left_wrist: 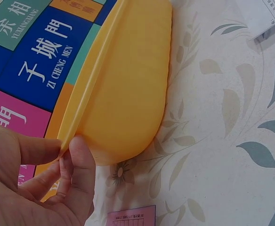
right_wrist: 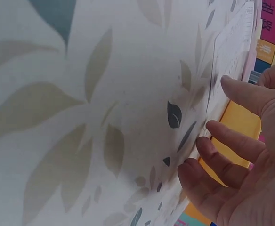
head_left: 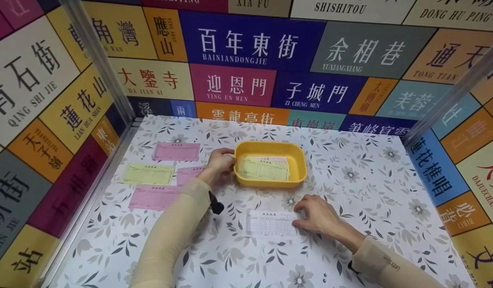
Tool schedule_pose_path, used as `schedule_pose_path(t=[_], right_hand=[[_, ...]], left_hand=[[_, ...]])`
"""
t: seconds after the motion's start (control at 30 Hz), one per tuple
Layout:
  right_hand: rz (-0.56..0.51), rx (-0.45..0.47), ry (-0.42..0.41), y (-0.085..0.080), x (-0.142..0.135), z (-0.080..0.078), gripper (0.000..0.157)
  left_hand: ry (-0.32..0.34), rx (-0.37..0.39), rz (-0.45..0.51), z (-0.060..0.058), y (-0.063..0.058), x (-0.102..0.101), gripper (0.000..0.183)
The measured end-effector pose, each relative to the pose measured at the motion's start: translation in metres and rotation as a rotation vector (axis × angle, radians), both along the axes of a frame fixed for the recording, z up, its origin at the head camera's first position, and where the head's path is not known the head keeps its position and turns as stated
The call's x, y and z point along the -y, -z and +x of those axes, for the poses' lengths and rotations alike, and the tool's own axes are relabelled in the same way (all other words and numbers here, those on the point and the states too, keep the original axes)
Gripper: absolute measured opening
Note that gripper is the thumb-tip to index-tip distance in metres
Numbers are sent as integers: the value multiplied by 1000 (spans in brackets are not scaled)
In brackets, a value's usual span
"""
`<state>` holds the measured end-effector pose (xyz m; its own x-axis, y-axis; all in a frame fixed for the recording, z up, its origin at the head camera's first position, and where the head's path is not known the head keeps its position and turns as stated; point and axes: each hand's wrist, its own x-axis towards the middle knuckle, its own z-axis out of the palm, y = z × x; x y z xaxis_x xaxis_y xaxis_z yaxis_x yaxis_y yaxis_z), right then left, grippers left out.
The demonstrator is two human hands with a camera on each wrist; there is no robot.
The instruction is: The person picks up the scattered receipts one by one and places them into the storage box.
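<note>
My left hand [head_left: 220,163] pinches the left end of a yellow plastic tub [head_left: 270,184] by its rim. In the left wrist view, thumb and fingers meet on that rim, and the tub's side wall [left_wrist: 128,75] faces the camera. A pale yellow printed slip [head_left: 262,171] lies inside, overlapping pinkish paper. Nearer me, a white printed slip [head_left: 268,224] rests flat on the patterned tabletop. My right hand [head_left: 320,216] hovers at its right edge, fingers loosely bent and spread. The right wrist view has the thumb tip over the white slip [right_wrist: 222,61], with nothing gripped.
Left of the tub lie more slips: a pink slip [head_left: 176,152] at the back, a yellow slip [head_left: 147,175], and a pink slip [head_left: 153,198] partly behind my left arm. Panels [head_left: 250,40] printed with place names enclose the floral tabletop [head_left: 350,176] at the back and sides.
</note>
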<state>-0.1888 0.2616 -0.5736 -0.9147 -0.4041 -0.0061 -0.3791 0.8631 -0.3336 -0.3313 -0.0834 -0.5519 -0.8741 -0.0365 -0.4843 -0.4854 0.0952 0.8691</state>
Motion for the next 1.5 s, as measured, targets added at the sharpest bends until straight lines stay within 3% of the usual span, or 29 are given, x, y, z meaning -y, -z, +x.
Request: schedule_pose_path(t=[0.53, 1.03, 1.3, 1.5], right_hand=[[-22, 19, 50, 3, 6, -2, 22], [-159, 47, 88, 10, 6, 6, 19], [-206, 10, 48, 14, 7, 10, 25], [-253, -1, 4, 17, 8, 10, 18]], left_hand=[[-11, 11, -42, -3, 1, -1, 49], [-17, -1, -50, -3, 1, -3, 50], [-10, 32, -48, -4, -1, -2, 49], [-5, -1, -16, -1, 0, -2, 50]])
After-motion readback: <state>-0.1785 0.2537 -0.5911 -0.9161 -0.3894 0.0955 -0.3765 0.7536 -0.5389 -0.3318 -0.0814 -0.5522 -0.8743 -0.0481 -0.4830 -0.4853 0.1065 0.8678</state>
